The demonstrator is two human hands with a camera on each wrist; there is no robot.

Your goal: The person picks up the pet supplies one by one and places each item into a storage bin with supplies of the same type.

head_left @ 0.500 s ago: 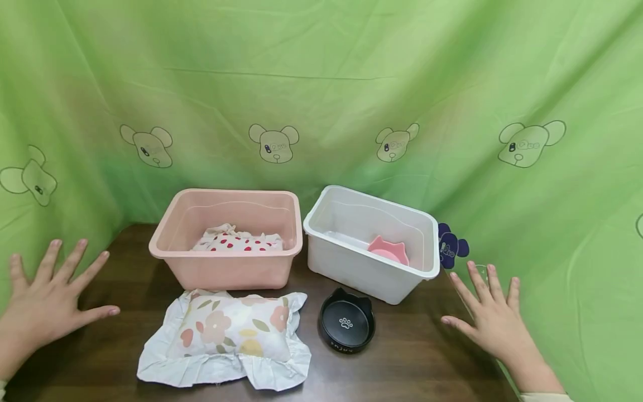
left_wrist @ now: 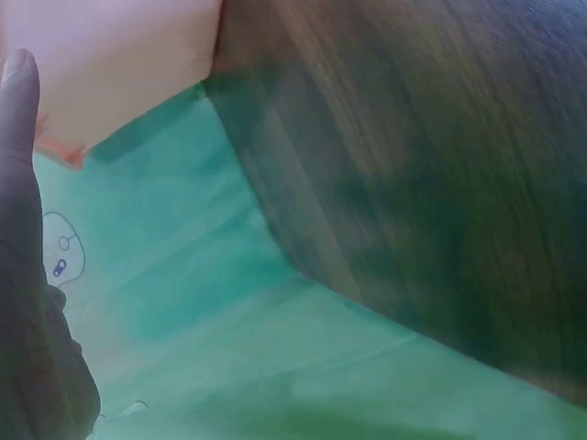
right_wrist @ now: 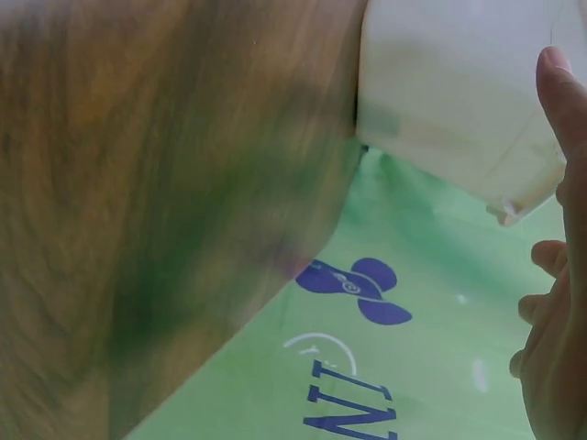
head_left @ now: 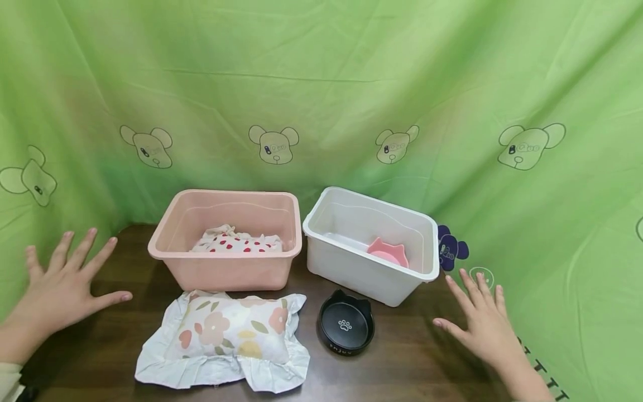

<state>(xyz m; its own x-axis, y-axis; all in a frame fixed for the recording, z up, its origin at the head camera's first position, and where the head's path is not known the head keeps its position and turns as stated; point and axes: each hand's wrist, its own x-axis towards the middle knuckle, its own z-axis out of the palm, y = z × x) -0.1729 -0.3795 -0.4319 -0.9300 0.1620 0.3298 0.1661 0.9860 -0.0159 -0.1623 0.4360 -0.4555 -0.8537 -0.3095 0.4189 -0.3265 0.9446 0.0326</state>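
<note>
We see left hand (head_left: 62,293) and right hand (head_left: 481,326) spread wide, flanking pillow (head_left: 228,330), bowl (head_left: 346,325), pink tub (head_left: 228,273) and white tub (head_left: 351,269).

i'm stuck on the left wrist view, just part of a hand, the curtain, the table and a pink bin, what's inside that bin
Observer: In the head view, the pink bin holds a white cloth item with red spots.
Operator: ok and what's on the near side of it
Observer: A floral cushion with a white ruffled border.
Operator: got it, anything just right of that
Observer: Yes, a black cat-eared bowl with a paw print inside.
</note>
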